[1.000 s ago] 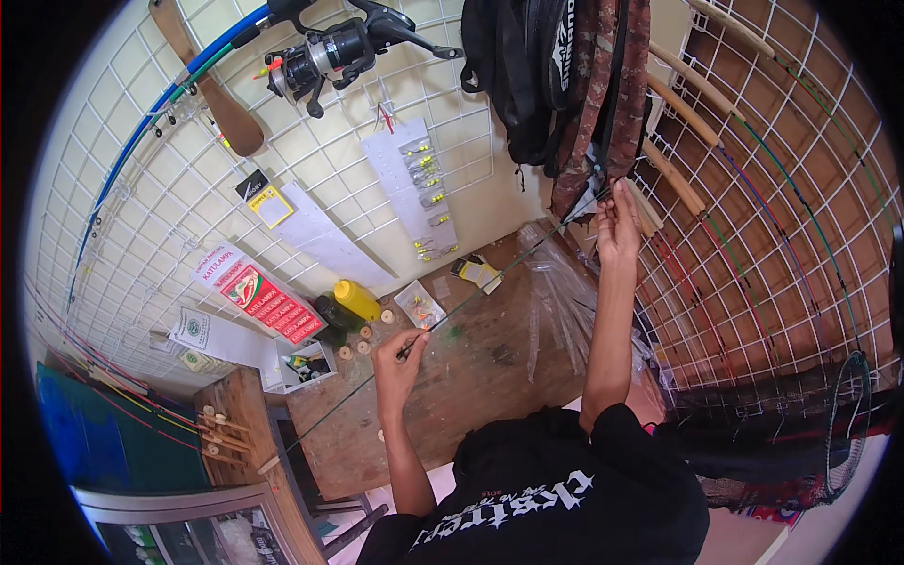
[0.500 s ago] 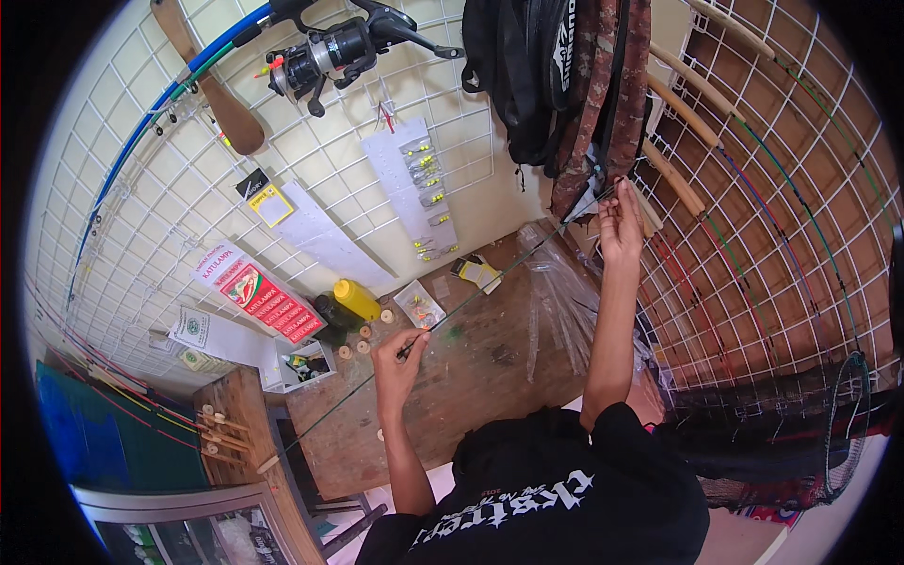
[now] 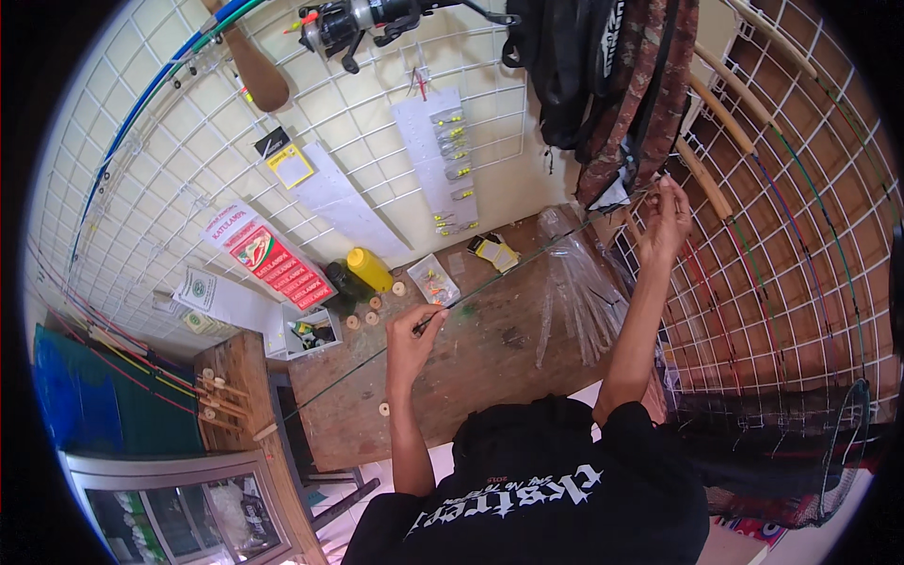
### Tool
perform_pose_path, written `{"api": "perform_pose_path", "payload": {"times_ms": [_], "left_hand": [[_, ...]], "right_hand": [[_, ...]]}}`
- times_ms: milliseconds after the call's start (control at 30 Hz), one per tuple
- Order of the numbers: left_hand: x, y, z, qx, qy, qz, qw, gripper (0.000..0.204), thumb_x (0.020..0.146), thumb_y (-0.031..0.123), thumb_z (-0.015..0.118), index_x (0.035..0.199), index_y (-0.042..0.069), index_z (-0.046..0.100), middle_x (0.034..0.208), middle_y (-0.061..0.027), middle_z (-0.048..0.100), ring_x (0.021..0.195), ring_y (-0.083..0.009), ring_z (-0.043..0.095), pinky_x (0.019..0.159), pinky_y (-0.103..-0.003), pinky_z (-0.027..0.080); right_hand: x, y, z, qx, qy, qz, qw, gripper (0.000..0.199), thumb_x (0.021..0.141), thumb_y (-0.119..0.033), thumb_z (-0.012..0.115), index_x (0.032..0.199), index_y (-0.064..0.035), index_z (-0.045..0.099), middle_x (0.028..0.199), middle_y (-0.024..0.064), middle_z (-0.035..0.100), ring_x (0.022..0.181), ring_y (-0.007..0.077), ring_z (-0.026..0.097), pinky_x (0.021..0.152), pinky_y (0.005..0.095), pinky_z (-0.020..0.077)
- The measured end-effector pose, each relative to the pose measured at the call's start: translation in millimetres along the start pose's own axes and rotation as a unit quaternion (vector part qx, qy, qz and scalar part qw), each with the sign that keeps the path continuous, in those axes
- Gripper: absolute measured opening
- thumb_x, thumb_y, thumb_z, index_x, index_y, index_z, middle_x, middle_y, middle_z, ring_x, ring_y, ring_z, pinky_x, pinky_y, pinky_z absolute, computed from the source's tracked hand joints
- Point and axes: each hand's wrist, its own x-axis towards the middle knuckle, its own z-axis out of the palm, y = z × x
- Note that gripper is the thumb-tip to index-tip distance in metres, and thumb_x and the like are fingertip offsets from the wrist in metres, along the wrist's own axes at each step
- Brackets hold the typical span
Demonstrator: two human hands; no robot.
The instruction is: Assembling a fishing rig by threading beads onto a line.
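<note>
Head view: one person is standing at a wooden table, working with both hands on one thin dark fishing rod that is running slantwise above the tabletop, from the lower left up toward the wire grid on the right. The left hand is pinching the rod near its middle, fingers pressed together around it, above the table's centre. The right hand is reaching up high at the rod's thin end, fingertips pinched together there; whether they are gripping the rod tip or a line is too fine to tell.

On the table one yellow bottle is standing beside one dark bottle, with about five small round cork discs lying near them and one more disc lying apart toward the front edge. One small clear box of lures, one yellow-black packet and a bundle of clear plastic sleeves are lying further right. One spinning reel is hanging on the wall grid, partly cut off by the top edge. The rod's lower end is getting lost against the table edge.
</note>
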Motion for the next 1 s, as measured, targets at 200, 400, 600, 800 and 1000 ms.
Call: {"api": "perform_pose_path", "payload": {"times_ms": [200, 400, 600, 800, 1000], "left_hand": [[-1.0, 0.7, 1.1, -0.016, 0.004, 0.009, 1.0, 0.011, 0.081, 0.008, 0.066, 0.087, -0.002, 0.066, 0.074, -0.0101, 0.063, 0.062, -0.011, 0.055, 0.055, -0.025, 0.041], [-1.5, -6.0, 3.0, -0.014, -0.01, -0.001, 1.0, 0.013, 0.081, 0.009, 0.066, 0.089, -0.001, 0.066, 0.076, -0.0108, 0.064, 0.066, -0.0129, 0.059, 0.058, -0.026, 0.044], [-3.2, -18.7, 5.0, -0.008, 0.002, 0.023, 1.0, 0.016, 0.082, 0.012, 0.066, 0.092, 0.0, 0.066, 0.085, -0.0134, 0.066, 0.072, -0.0179, 0.063, 0.062, -0.028, 0.048], [-1.8, -9.6, 5.5, 0.006, -0.014, 0.001, 1.0, 0.018, 0.081, 0.013, 0.066, 0.095, 0.002, 0.068, 0.089, -0.0128, 0.066, 0.071, -0.0205, 0.063, 0.062, -0.029, 0.049], [-9.5, -18.6, 9.9, 0.022, -0.02, 0.021, 0.999, 0.018, 0.08, 0.014, 0.067, 0.094, 0.003, 0.068, 0.089, -0.012, 0.065, 0.071, -0.0241, 0.062, 0.061, -0.032, 0.049]], "right_hand": [[-5.3, -8.7, 5.1, -0.028, 0.0, -0.011, 1.0, 0.014, 0.083, -0.009, 0.067, 0.095, -0.0022, 0.063, 0.088, 0.0063, 0.066, 0.073, 0.0089, 0.059, 0.063, 0.0204, 0.0478], [-16.8, -15.5, 16.7, -0.115, 0.048, -0.105, 0.987, 0.013, 0.086, -0.011, 0.063, 0.092, 0.0002, 0.06, 0.098, 0.0133, 0.066, 0.088, 0.0162, 0.063, 0.077, 0.0268, 0.0507], [-34.7, -19.0, 24.8, -0.219, 0.028, -0.208, 0.953, 0.013, 0.09, -0.01, 0.057, 0.093, 0.003, 0.056, 0.099, 0.0157, 0.065, 0.092, 0.0189, 0.063, 0.083, 0.0292, 0.0501], [-73.5, -19.3, 38.6, -0.288, -0.061, -0.269, 0.917, 0.011, 0.09, -0.006, 0.056, 0.094, 0.0044, 0.056, 0.094, 0.0144, 0.064, 0.088, 0.0165, 0.062, 0.079, 0.0265, 0.0525], [-109.3, -3.5, 34.5, -0.27, -0.126, -0.219, 0.929, 0.011, 0.088, -0.001, 0.057, 0.097, 0.0058, 0.057, 0.094, 0.0139, 0.063, 0.086, 0.0177, 0.061, 0.079, 0.028, 0.0507]]}}
